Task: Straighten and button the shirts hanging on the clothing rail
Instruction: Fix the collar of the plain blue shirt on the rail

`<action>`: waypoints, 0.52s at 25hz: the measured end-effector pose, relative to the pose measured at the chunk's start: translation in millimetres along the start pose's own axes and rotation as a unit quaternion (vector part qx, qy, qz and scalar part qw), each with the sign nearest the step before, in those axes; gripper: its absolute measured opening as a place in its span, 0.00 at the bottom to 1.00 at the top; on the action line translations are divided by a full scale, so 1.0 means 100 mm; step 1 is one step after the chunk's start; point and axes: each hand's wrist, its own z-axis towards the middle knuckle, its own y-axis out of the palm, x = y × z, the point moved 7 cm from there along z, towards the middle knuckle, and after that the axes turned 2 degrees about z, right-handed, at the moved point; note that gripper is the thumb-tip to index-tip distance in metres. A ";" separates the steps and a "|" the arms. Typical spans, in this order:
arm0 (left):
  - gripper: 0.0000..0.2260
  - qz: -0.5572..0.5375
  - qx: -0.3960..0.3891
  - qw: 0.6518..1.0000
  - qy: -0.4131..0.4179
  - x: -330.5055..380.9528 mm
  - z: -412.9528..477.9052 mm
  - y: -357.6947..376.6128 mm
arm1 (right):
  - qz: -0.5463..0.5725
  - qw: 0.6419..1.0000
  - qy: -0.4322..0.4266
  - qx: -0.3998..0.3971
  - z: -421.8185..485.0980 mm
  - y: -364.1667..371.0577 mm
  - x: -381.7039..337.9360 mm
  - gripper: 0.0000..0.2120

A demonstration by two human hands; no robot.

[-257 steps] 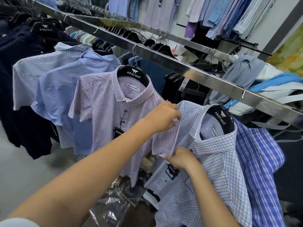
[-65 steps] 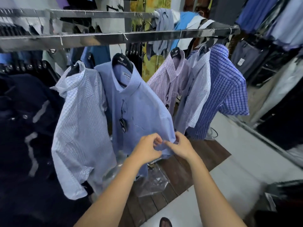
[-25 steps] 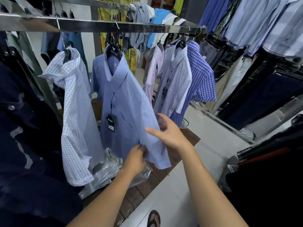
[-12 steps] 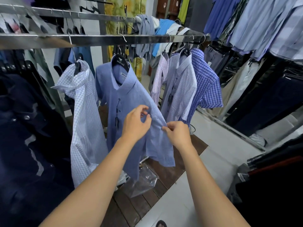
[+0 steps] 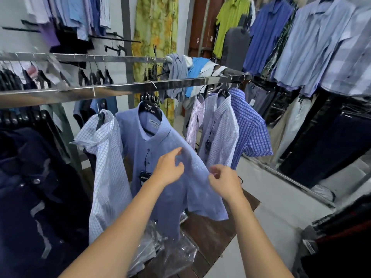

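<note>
I am looking into a clothing shop. A long steel rail (image 5: 120, 91) carries short-sleeved shirts (image 5: 220, 129) on matching black hangers (image 5: 149, 109) printed with a brand name, and the blue shirt (image 5: 160, 147) has a swing tag (image 5: 145, 176) at its placket (print too small for me to read). Further shirts (image 5: 313, 47) hang packed along the wall, dark trousers (image 5: 341, 141) below them, and empty hangers (image 5: 96, 76) hang on a second rail (image 5: 112, 58).

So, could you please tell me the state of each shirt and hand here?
Plain light-blue shirt: hanging, front facing us.
White-blue checked shirt: hanging, twisted side-on.
Royal-blue plaid shirt: hanging, turned partly away.
Left hand: fingers curled against light-blue shirt, grip unclear.
Right hand: pinches its sleeve edge.
</note>
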 end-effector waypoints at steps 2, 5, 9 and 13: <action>0.25 0.003 -0.002 1.000 -0.006 0.00 0.07 -0.04 | 0.031 0.998 -0.052 0.021 0.19 -0.10 -0.38 0.11; 0.23 0.014 0.020 1.000 -0.008 -0.01 0.20 -0.18 | 0.043 0.991 -0.123 0.017 0.53 -0.09 -0.94 0.18; 0.13 0.044 -0.005 0.998 -0.042 0.01 0.46 -0.33 | 0.030 0.978 -0.206 -0.026 0.96 0.16 -1.64 0.28; 0.09 0.046 -0.040 0.995 -0.073 -0.05 0.64 -0.37 | 0.027 0.970 -0.232 -0.072 1.29 0.41 -1.86 0.26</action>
